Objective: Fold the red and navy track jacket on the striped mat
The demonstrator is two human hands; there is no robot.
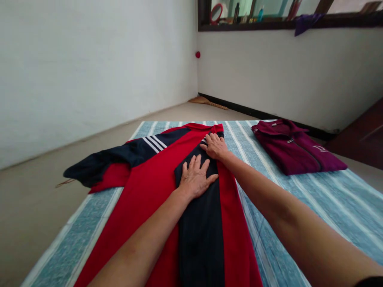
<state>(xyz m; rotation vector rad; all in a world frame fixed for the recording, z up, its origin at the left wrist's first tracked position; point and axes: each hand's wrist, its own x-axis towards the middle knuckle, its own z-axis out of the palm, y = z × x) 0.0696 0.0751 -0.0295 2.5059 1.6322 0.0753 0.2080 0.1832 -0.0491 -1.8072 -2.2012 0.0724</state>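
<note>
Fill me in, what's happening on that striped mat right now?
A person has a red and navy jacket spread on the blue striped mat. Both hands lie flat on it: the left hand presses the navy folded-in strip along the middle, and the right hand rests farther up near the collar. One navy sleeve with white stripes is still spread out to the left, reaching past the mat's edge. A maroon jacket lies folded on the mat to the right, apart from the hands.
</note>
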